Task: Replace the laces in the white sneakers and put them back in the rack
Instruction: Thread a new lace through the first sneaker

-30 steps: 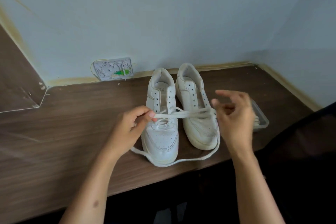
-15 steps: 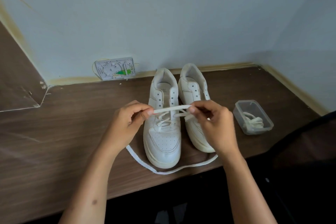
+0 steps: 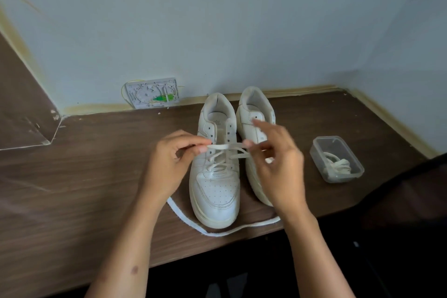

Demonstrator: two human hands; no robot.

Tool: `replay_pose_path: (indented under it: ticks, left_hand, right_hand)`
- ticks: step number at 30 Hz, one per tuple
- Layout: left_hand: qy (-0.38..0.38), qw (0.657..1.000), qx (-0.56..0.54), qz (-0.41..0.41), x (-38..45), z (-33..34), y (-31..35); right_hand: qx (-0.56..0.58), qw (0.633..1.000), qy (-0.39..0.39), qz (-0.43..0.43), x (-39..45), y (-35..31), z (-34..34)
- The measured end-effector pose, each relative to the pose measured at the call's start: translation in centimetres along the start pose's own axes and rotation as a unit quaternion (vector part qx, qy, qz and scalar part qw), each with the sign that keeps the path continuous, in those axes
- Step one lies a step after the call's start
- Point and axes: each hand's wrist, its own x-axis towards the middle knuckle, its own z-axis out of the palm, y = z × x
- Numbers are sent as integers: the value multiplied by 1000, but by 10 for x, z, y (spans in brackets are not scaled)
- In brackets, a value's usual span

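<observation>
Two white sneakers stand side by side on the brown wooden shelf (image 3: 84,189), toes toward me. The left sneaker (image 3: 216,191) has a white lace (image 3: 225,146) threaded through its lower eyelets. My left hand (image 3: 169,164) pinches one strand of that lace beside the eyelets. My right hand (image 3: 275,164) pinches the strand's other side between thumb and a finger, its remaining fingers spread; it covers much of the right sneaker (image 3: 254,113). The lace's loose length loops on the shelf around the left sneaker's toe.
A clear plastic box (image 3: 337,159) with a bundled white lace sits right of the sneakers. A white wall plate (image 3: 152,93) with a green part leans at the back wall. The shelf's front edge runs just below the lace loop.
My right hand came in from the right, took the lace near the eyelets, and now lifts with fingers spreading. The left hand stays pinching its end. The loose loop shifted slightly.
</observation>
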Motion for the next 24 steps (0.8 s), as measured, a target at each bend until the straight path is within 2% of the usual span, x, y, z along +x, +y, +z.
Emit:
replay_pose_path:
  ticks: [2,4,6,9,12,16,24]
  left_hand:
    - [1,1000,-12,10,-1,10,6]
    - [1,999,-26,24,-1,18,9]
    - [-7,999,-11,48,1,20,6]
    - [-44,990,115,74,4,17,-9]
    - [-127,969,208,29,1,10,-19]
    - [-187,966,179,-11,0,6,-21]
    - [-153,975,162,-20,-1,12,-8]
  right_hand:
    - [43,995,-89,2,-4,-5,11]
    - [63,992,-113,1,-6,-5,18]
    - [63,994,-93,-2,-6,-2,17]
    - [24,998,-50,-1,-1,4,9]
    - [-12,999,-36,5,1,11,3]
    - [-24,999,-33,-2,0,13,3]
    - [-64,997,-18,-50,-5,9,19]
